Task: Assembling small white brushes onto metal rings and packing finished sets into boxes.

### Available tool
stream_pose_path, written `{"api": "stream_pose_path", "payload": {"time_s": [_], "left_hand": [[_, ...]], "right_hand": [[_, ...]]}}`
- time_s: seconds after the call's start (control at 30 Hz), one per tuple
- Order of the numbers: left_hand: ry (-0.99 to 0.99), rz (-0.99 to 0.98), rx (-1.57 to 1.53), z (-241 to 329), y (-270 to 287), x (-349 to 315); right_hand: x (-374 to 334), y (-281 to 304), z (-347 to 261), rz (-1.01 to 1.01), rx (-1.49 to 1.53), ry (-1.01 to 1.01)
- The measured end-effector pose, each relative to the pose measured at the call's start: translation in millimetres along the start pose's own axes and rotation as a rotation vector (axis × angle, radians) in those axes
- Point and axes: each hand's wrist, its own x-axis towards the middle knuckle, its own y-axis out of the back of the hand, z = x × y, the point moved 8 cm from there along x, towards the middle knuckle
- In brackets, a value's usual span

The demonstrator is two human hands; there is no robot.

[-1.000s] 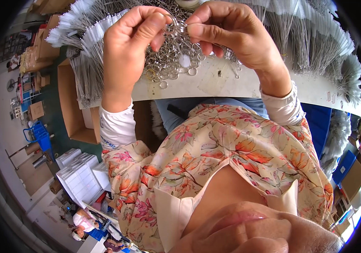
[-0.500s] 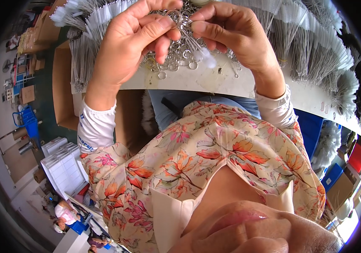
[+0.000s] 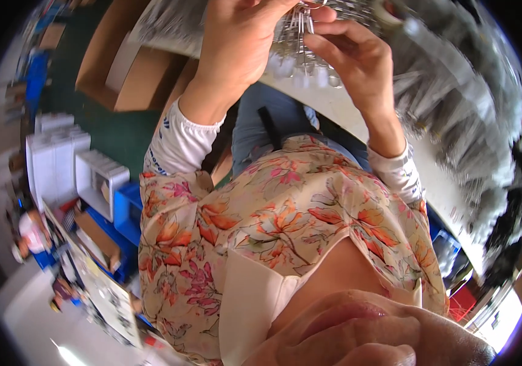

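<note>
At the top of the view my left hand (image 3: 236, 49) is closed, pinching a metal ring (image 3: 316, 5) that is partly cut off by the upper edge. Several thin wire-stemmed brushes (image 3: 303, 27) hang from the ring, with pale bristle ends pointing down. Beside them my right hand (image 3: 358, 58) has its thumb and forefinger closed at the stems near the ring. Its fingertips are partly blurred. Loose metal rings lie on the table behind the hands, mostly hidden.
Heaps of wire brushes with whitish bristles (image 3: 456, 79) cover the right of the pale table (image 3: 441, 177). An open cardboard box (image 3: 145, 79) stands left of the table. White crates (image 3: 59, 161) and a blue bin (image 3: 128, 210) are farther left. Other people (image 3: 34, 235) are at lower left.
My view has turned, so table and room appear shifted. Both hands are still raised together, now nearer the upper edge. The brushes hang straight down from the ring instead of slanting to the right.
</note>
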Motion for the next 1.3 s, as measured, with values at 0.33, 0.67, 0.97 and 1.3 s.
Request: {"api": "stream_pose_path", "payload": {"time_s": [0.33, 0.67, 0.97, 1.3], "left_hand": [[0.155, 0.321, 0.288, 35, 180, -125], [0.162, 0.971, 0.34, -29, 362, -237], [0.407, 0.198, 1.543, -225, 284, -198], [1.046, 0.145, 1.528, -291, 340, -424]], "right_hand": [[-47, -37, 55, -0.237, 0.007, -0.295], [-66, -74, 93, -0.41, -0.065, -0.636], [-76, -72, 92, -0.469, -0.119, -0.693], [-84, -64, 103, -0.466, -0.124, -0.743]]}}
